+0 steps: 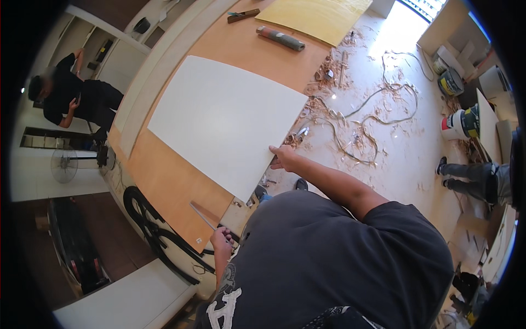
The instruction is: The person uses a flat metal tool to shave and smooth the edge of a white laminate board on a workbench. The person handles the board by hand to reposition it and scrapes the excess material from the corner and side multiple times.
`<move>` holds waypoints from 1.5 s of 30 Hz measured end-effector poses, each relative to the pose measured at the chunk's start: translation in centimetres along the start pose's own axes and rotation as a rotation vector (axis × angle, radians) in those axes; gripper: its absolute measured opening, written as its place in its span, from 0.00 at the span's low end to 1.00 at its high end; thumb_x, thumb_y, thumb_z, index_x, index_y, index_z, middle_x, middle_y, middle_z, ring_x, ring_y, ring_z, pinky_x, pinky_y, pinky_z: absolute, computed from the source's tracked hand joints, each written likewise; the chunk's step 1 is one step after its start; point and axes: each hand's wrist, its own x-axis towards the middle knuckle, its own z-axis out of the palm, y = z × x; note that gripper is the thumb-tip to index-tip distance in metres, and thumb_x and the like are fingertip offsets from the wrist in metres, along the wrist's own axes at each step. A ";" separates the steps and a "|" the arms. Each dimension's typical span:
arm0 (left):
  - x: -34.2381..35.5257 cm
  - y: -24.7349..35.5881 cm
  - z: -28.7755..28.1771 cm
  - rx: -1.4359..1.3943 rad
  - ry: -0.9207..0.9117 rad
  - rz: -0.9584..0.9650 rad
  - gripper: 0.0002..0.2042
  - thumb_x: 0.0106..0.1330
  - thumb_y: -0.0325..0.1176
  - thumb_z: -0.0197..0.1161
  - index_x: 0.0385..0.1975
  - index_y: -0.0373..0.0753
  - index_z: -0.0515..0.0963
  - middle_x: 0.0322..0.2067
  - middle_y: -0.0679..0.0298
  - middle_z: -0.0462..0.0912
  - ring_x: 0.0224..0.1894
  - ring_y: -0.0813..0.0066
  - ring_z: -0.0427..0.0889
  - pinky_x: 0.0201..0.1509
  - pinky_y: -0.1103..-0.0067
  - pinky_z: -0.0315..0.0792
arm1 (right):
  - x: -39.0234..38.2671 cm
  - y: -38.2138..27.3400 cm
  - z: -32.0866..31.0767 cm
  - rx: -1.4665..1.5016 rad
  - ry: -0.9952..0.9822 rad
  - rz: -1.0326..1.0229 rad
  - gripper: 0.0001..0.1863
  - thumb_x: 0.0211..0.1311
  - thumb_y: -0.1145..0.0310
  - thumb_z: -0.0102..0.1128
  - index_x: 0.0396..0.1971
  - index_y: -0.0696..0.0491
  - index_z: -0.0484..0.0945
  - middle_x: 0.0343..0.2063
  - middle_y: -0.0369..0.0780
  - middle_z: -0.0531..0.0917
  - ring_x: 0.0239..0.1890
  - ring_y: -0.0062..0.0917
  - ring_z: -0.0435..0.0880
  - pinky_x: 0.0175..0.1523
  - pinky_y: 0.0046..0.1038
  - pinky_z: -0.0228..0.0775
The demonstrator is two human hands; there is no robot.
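A large white panel (227,120) lies on the orange-brown wooden worktop (186,192) before me. My right hand (282,158) is at the panel's near right edge, thumb on top and the other fingers below the edge, partly hidden. To the left, past the panel's near corner, my left hand (222,239) is closed round the handle end of a tool with a long tapering metal blade (204,216). The blade points away from me over the worktop, apart from the panel; its exact kind is unclear.
Beyond the panel lie a dark roll (280,38), a wooden hand plane (243,16) and a yellow sheet (315,16). Wood shavings and a looping cable (378,118) cover the floor at right. Black hoses (145,211) hang at left. Another person (74,90) stands far left.
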 end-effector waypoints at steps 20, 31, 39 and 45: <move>0.7 0.0 -0.3 0.082 0.040 0.126 0.13 0.65 0.33 0.59 0.17 0.40 0.69 0.16 0.68 0.69 0.16 0.80 0.67 0.19 0.80 0.60 | -1.9 4.9 -3.7 0.175 0.006 -0.156 0.20 0.69 0.53 0.60 0.48 0.54 0.75 0.43 0.44 0.84 0.41 0.34 0.86 0.45 0.38 0.77; 4.1 7.7 0.1 0.127 -0.105 0.375 0.05 0.59 0.31 0.60 0.27 0.41 0.71 0.17 0.71 0.67 0.12 0.84 0.62 0.11 0.83 0.54 | -3.7 8.7 0.9 0.025 0.047 -0.164 0.19 0.67 0.58 0.64 0.47 0.58 0.76 0.38 0.44 0.87 0.34 0.32 0.88 0.38 0.33 0.82; 6.9 10.4 -0.8 0.193 -0.177 0.362 0.06 0.61 0.30 0.60 0.26 0.42 0.70 0.16 0.71 0.67 0.12 0.85 0.62 0.11 0.84 0.53 | -5.4 11.8 3.1 0.038 0.123 -0.095 0.25 0.66 0.56 0.64 0.53 0.59 0.75 0.41 0.43 0.86 0.38 0.30 0.87 0.43 0.33 0.80; 9.0 11.0 -2.1 0.196 -0.198 0.324 0.07 0.60 0.30 0.62 0.25 0.42 0.69 0.16 0.71 0.67 0.12 0.84 0.63 0.11 0.83 0.54 | -6.1 13.4 4.3 0.015 0.139 -0.084 0.23 0.63 0.57 0.69 0.48 0.60 0.77 0.38 0.44 0.86 0.35 0.30 0.87 0.38 0.30 0.82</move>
